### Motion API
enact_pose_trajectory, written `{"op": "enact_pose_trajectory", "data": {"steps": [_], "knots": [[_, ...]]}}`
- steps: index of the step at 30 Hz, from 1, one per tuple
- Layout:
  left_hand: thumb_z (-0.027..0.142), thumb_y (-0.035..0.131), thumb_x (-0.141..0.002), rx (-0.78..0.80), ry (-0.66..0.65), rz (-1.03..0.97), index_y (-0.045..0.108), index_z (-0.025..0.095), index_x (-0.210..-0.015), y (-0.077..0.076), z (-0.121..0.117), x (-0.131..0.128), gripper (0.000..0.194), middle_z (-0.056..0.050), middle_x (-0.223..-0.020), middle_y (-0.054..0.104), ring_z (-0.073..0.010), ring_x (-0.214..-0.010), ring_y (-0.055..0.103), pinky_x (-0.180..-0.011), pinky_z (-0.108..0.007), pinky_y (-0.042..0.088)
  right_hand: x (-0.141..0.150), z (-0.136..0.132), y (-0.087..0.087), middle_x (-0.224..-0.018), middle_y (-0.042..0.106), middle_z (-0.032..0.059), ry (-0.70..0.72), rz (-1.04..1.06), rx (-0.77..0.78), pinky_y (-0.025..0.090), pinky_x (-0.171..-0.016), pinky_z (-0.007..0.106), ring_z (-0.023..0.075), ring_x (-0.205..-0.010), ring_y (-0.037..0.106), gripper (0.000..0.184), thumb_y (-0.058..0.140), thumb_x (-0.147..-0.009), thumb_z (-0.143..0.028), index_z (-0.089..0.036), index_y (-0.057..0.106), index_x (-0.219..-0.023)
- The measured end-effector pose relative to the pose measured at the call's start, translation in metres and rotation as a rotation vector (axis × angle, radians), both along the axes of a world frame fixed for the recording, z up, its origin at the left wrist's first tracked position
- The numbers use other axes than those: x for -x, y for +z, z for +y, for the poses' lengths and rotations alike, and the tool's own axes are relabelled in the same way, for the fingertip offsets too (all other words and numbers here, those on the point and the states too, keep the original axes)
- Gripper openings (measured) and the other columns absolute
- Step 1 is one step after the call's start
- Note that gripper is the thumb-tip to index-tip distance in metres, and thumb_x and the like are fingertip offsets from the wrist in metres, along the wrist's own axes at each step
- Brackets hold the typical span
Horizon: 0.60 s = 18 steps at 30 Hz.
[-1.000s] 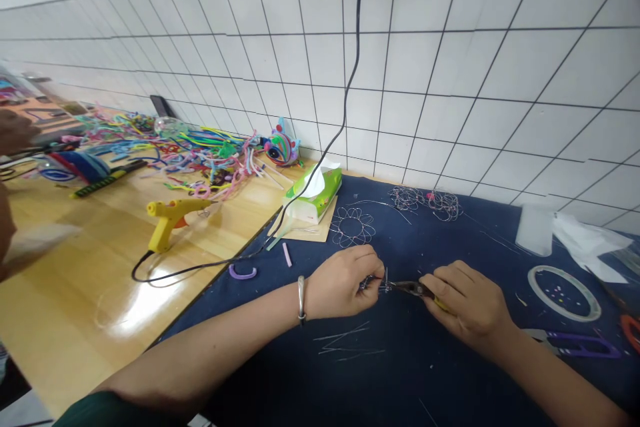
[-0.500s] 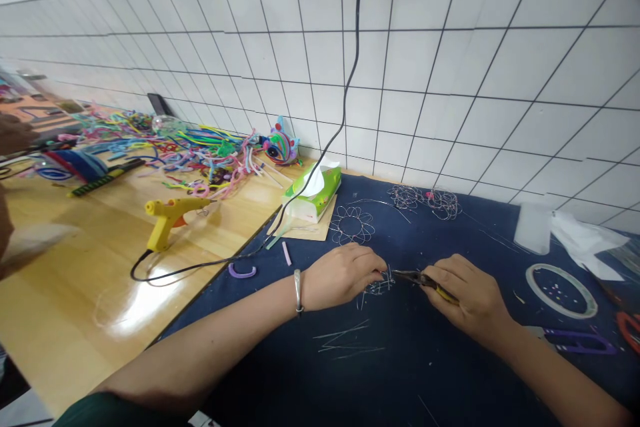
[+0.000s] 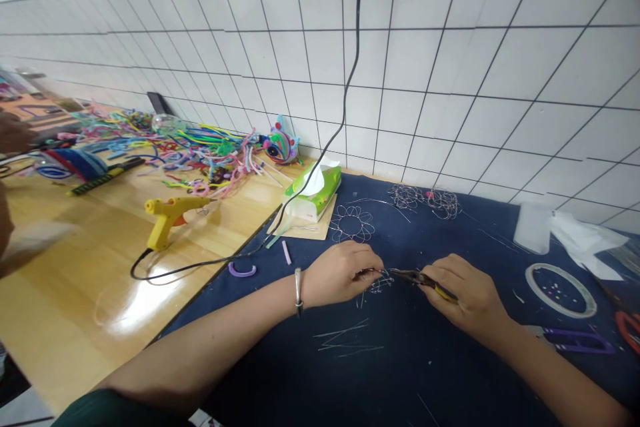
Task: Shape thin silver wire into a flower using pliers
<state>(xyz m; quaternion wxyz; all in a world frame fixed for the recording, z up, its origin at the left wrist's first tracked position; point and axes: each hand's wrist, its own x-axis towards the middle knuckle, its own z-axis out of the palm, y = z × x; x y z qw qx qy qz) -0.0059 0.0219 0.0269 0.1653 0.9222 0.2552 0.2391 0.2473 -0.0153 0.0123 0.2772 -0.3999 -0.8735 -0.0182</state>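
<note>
Between the fingers of my left hand (image 3: 345, 271) is a small wire piece (image 3: 381, 281), made of thin bent silvery wire. My right hand (image 3: 465, 293) is closed round pliers (image 3: 417, 276) with yellow-edged handles. The dark jaws point left and meet the wire piece close to my left fingertips; whether they grip it is too small to tell. Several loose straight wires (image 3: 347, 337) lie on the dark blue cloth (image 3: 280, 360) below my left hand. Just behind that hand rests a flower-shaped wire ring (image 3: 353, 223).
A green tissue pack (image 3: 315, 193) stands behind, crossed by a black cable (image 3: 345, 113). On the left wooden table are a yellow glue gun (image 3: 167, 217) and a pile of pipe cleaners (image 3: 215, 147). Purple-handled snips (image 3: 575, 340) and a white ring (image 3: 533, 287) lie right. Another person's hand (image 3: 15, 133) shows far left.
The wire piece has turned slightly in my left fingers, and the plier tips have shifted a little to the left. Both hands otherwise stay nearly in place.
</note>
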Motion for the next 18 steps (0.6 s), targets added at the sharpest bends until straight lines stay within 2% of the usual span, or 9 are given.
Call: {"op": "enact_pose_trajectory", "data": {"steps": [11,18], "knots": [[0.012,0.045,-0.081,0.067,0.008,-0.044,0.06,0.014,-0.084,-0.003,-0.002,-0.003,0.015,-0.003,-0.077,0.06,-0.0104,-0.073,0.054,-0.068,-0.022,0.044,0.002,-0.002,-0.005,-0.08,0.059,0.0021,-0.019,0.094,0.178,0.043,-0.07,0.026,0.0127,-0.075,0.054,0.01,0.053,-0.08,-0.026,-0.021,0.058,-0.087],[0.011,0.046,-0.08,0.1,0.04,-0.108,0.059,0.014,-0.08,0.001,-0.003,-0.004,0.014,-0.002,-0.077,0.061,-0.0097,-0.074,0.054,-0.068,-0.021,0.044,0.008,-0.008,0.006,-0.076,0.057,0.0003,-0.096,0.16,0.388,0.042,-0.065,0.023,0.0111,-0.07,0.054,0.016,0.048,-0.082,-0.033,-0.022,0.059,-0.087]]}}
